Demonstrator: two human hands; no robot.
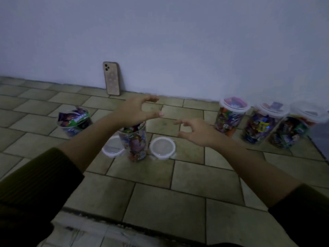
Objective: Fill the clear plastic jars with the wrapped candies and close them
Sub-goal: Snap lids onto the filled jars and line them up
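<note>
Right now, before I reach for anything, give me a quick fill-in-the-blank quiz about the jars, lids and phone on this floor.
1. At the right stand ____ lidded jars.
2. The phone leans against the ____.
3. The open jar stands between two loose ____.
Missing words: three; wall; lids.

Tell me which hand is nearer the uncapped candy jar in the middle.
Left. The left hand hovers just over the uncapped candy jar; the right hand is off to its right, beyond the loose lid.
</note>
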